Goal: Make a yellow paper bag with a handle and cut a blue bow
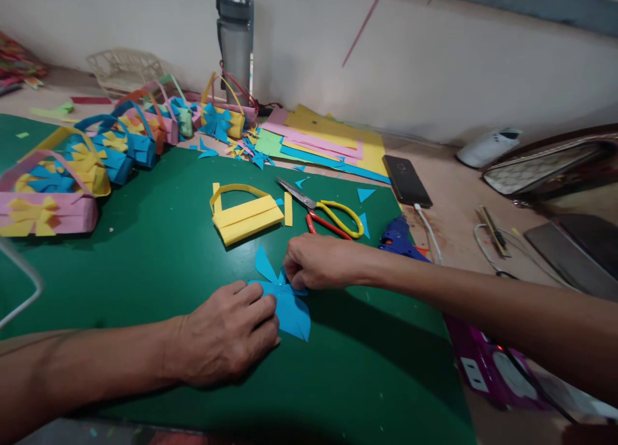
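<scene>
A blue cut-paper flower (292,313) with pointed petals lies on the green mat. Over its left side, my left hand (236,332) is closed with curled fingers; the fingertips are partly hidden against the paper. My right hand (318,261) pinches the flower's upper right part, its fingertips hiding the spot they hold. Just beyond the flower sits a small yellow paper handbag (248,221) with a looped handle. Scissors (313,207) with yellow and red handles lie behind my right hand, blades pointing up and left.
Several finished paper handbags (128,149) line the left and back. Paper sheets (328,136) and blue scraps (255,154) lie at the back. On the right are a phone (407,179) with a cable, a blue glue gun (400,239) and a purple power strip (497,368). A bottle (235,52) stands behind.
</scene>
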